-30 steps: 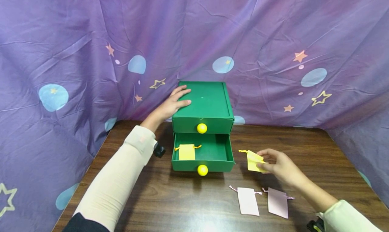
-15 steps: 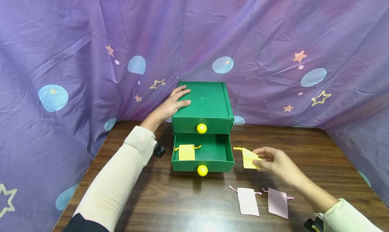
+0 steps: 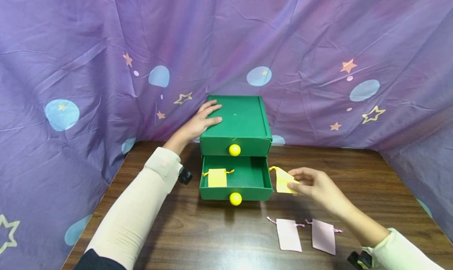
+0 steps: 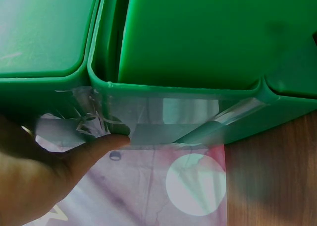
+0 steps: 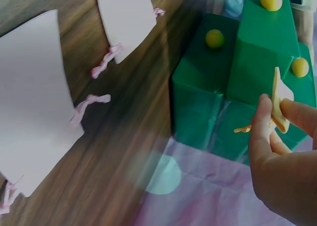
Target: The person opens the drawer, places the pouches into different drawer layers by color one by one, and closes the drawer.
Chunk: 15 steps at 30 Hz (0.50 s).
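Note:
Between thumb and fingers, my right hand (image 3: 315, 187) pinches a small yellow drawstring pouch (image 3: 284, 181), its cord toward the drawer. It hangs just right of the pulled-out green drawer (image 3: 247, 193). A second yellow pouch (image 3: 217, 177) lies at the left inside that drawer. My left hand (image 3: 199, 122) rests with spread fingers on the top left edge of the green drawer cabinet (image 3: 240, 116). From the left wrist, my thumb (image 4: 101, 149) shows against the cabinet's taped side. The right wrist view has the held pouch (image 5: 281, 99) nearly edge-on.
Two pale pink drawstring pouches, a left one (image 3: 289, 234) and a right one (image 3: 323, 236), lie on the brown wooden table (image 3: 198, 238) in front. Yellow ball knobs stick out from the drawer fronts. A purple patterned curtain (image 3: 226, 42) hangs behind the cabinet.
My right hand has moved left and slightly away from me with the yellow pouch, bringing it close to the drawer's right side. The left hand has stayed on the cabinet.

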Motion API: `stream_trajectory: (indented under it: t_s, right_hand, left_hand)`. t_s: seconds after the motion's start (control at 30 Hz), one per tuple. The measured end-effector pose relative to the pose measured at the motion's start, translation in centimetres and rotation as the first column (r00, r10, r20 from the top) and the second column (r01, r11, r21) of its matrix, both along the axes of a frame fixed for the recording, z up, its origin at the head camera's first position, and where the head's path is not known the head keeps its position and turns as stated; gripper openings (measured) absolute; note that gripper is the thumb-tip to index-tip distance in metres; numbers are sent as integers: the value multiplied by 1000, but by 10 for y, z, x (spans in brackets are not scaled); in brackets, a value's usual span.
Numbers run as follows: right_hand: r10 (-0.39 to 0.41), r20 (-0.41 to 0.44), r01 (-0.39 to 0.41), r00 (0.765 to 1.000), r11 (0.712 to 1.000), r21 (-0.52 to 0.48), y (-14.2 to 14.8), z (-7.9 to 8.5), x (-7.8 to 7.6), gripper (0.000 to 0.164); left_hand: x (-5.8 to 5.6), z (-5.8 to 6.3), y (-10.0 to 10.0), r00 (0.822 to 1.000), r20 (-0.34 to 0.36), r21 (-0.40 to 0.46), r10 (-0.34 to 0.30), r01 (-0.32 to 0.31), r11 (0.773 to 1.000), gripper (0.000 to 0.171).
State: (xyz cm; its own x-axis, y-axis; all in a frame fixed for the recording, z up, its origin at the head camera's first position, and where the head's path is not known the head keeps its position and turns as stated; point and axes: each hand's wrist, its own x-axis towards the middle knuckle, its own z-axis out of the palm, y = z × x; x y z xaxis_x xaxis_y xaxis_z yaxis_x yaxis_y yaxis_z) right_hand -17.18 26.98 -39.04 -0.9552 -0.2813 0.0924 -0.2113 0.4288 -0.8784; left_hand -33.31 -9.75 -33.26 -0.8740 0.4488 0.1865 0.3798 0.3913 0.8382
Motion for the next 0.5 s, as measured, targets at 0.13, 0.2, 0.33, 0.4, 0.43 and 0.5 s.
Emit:
stream_trajectory:
  t_s: [0.13, 0.2, 0.33, 0.4, 0.43, 0.5]
  right_hand:
    - [-2, -19, 2, 1000, 1000, 19, -5, 4, -1, 35]
    - [6, -28, -6, 1000, 1000, 23, -8, 5, -1, 35]
    - [25, -16, -26, 1000, 999, -21, -15, 8, -2, 35]
    - [30, -8, -31, 1000, 999, -44, -18, 10, -3, 36]
    - [31, -8, -31, 999, 998, -52, -20, 10, -3, 36]
    - [35, -21, -36, 999, 998, -54, -23, 12, -5, 36]
  left_hand:
    - [0, 0, 1, 1000, -1, 7, -4, 4, 1000, 58]
    - [-1, 0, 1, 1000, -2, 9, -4, 4, 1000, 58]
    - [1, 0, 1, 1000, 0, 6, 1, -1, 1000, 58]
    - [1, 0, 1, 1000, -1, 6, 3, -3, 1000, 58]
    - [1, 0, 1, 1000, 0, 8, 4, -4, 1000, 58]
    - [1, 0, 1, 1000, -2, 12, 5, -5, 1000, 57]
